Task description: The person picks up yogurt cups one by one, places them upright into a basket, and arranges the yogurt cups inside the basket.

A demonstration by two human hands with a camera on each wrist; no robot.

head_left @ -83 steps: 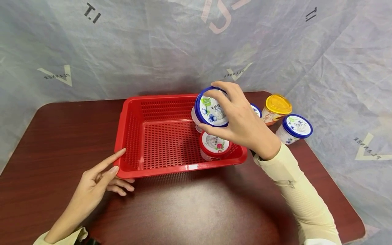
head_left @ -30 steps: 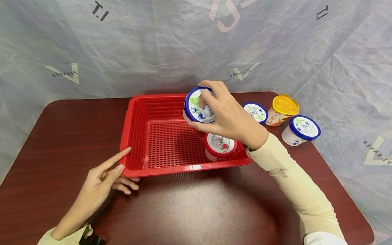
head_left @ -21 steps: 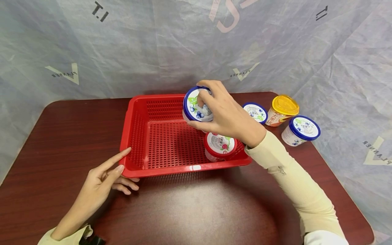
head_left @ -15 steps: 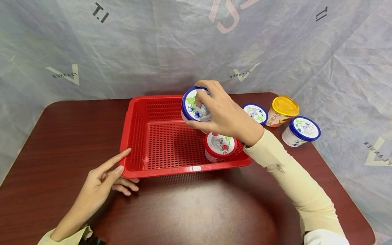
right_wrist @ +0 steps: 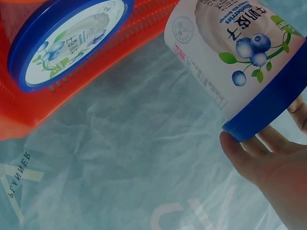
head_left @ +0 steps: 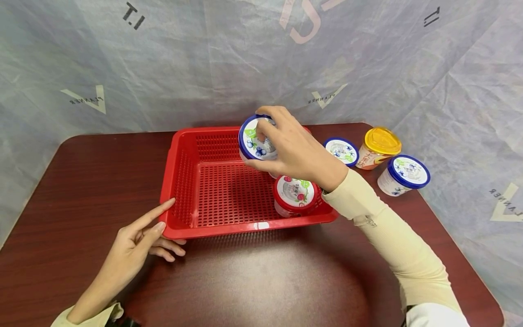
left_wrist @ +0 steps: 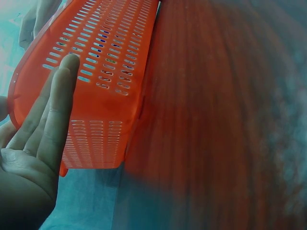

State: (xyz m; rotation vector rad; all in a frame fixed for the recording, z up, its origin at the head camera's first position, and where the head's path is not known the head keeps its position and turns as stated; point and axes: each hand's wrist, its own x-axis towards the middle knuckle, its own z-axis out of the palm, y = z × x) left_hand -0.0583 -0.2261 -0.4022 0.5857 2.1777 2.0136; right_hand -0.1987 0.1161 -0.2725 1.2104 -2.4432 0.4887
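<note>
My right hand [head_left: 296, 147] grips a blue-lidded blueberry yogurt cup [head_left: 253, 141] by its lid, holding it above the back of a red plastic basket [head_left: 216, 230]. In the right wrist view, the cup's printed side [right_wrist: 254, 52] faces the camera. Inside the basket at the right stands a red-lidded cup [head_left: 295, 193]. Another blue-lidded cup [right_wrist: 72, 43] shows within the basket in the right wrist view; my right hand mostly hides it in the head view. My left hand [head_left: 130, 243] touches the basket's front left corner, its fingers straight along the outer wall [left_wrist: 105, 57].
Right of the basket stand a blue-lidded cup [head_left: 341, 152], a yellow-lidded cup [head_left: 373, 147] and another blue-lidded cup [head_left: 403, 175]. They are on the dark wooden table [head_left: 261, 281]. A grey printed sheet [head_left: 163, 68] hangs behind the table and along its right side.
The right hand has carried the blueberry yogurt cup leftward over the basket, slowly in the latest frames. The left hand stays at the basket's corner.
</note>
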